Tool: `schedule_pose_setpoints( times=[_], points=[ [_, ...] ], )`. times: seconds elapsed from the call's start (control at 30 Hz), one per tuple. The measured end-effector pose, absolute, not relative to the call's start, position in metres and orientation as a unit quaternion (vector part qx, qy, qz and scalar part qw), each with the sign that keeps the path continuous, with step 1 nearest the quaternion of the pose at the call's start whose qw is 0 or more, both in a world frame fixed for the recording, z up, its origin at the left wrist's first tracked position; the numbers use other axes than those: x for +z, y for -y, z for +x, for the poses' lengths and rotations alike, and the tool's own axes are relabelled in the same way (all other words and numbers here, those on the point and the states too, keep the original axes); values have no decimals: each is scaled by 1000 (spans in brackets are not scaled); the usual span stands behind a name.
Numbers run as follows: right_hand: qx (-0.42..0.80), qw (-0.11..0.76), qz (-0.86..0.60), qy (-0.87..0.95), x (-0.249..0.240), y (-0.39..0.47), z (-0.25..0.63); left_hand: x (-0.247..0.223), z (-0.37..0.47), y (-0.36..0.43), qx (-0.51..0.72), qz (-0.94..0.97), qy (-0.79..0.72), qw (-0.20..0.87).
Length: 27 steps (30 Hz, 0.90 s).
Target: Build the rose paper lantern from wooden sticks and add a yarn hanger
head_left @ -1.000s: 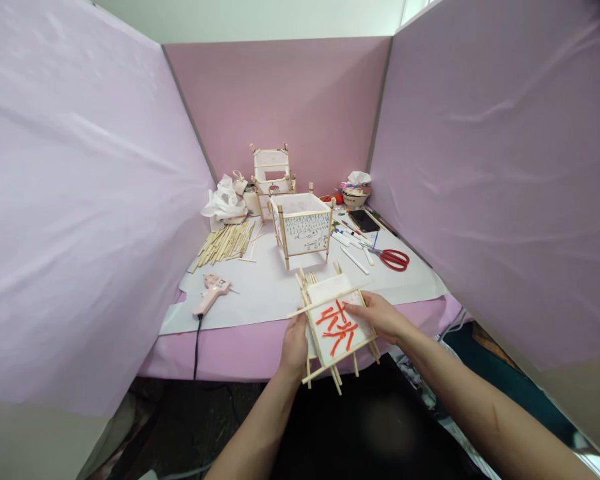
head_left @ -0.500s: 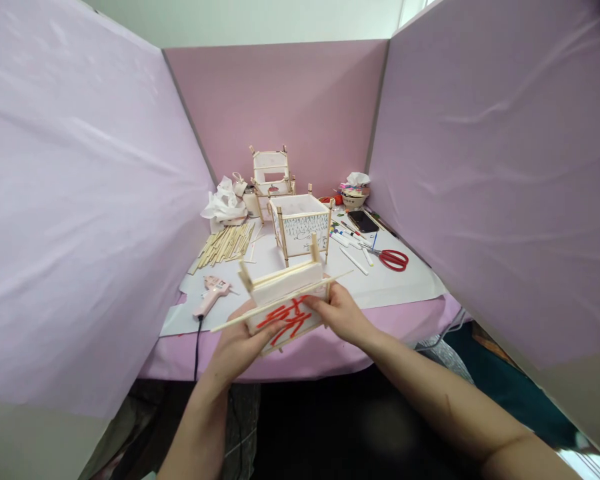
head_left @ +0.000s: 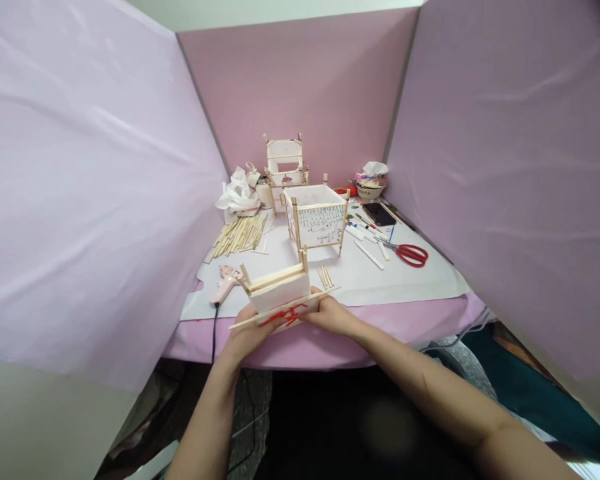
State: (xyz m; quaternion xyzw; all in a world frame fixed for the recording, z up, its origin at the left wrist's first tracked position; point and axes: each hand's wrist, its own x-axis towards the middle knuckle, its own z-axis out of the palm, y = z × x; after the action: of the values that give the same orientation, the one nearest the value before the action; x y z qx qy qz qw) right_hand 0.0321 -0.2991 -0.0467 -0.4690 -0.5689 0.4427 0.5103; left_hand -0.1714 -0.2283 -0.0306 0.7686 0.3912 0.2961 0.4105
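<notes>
Both hands hold a small white paper and wooden stick frame (head_left: 281,291) above the table's front edge. Its near panel bears red brush-like marks (head_left: 290,313) and is tilted so that it looks narrow. My left hand (head_left: 246,337) grips the left end, and my right hand (head_left: 327,313) grips the right end, thumb on the panel. A long thin stick lies across the panel's upper edge, sticking out past both hands. Beyond the frame stands a white box with stick posts (head_left: 320,223) and drawings on its side. Some short sticks (head_left: 325,277) lie just behind my right hand.
At left are a pink glue gun (head_left: 225,290) with a black cord, a pile of sticks (head_left: 240,235) and a white plastic bag (head_left: 239,193). Behind stands another stick frame (head_left: 285,160). At right lie red-handled scissors (head_left: 411,255), markers (head_left: 369,255), a phone (head_left: 379,214) and a bowl (head_left: 371,192).
The held frame has tipped, so its red-marked panel now shows less and its top more. Short sticks behind it have come into view. The whole scene has shifted right in the picture.
</notes>
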Motion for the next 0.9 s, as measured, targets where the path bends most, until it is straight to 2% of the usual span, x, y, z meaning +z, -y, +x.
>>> schedule_pose_setpoints(
  times=[0.2, 0.4, 0.5, 0.7, 0.9],
  points=[
    [440, 514, -468, 568, -45, 305, 34, -39, -169, 233, 343, 702, -415, 467],
    [393, 481, -498, 605, -28, 323, 49, -37, -169, 249, 302, 551, -339, 700],
    [380, 438, -548, 604, -32, 328, 58, -45, -163, 256, 272, 472, -337, 768],
    [289, 300, -687, 596, -45, 328, 61, -63, -153, 268, 266, 385, -374, 801],
    [261, 316, -706, 577, -54, 324, 58, -62, -162, 265, 258, 337, -347, 836]
  ],
)
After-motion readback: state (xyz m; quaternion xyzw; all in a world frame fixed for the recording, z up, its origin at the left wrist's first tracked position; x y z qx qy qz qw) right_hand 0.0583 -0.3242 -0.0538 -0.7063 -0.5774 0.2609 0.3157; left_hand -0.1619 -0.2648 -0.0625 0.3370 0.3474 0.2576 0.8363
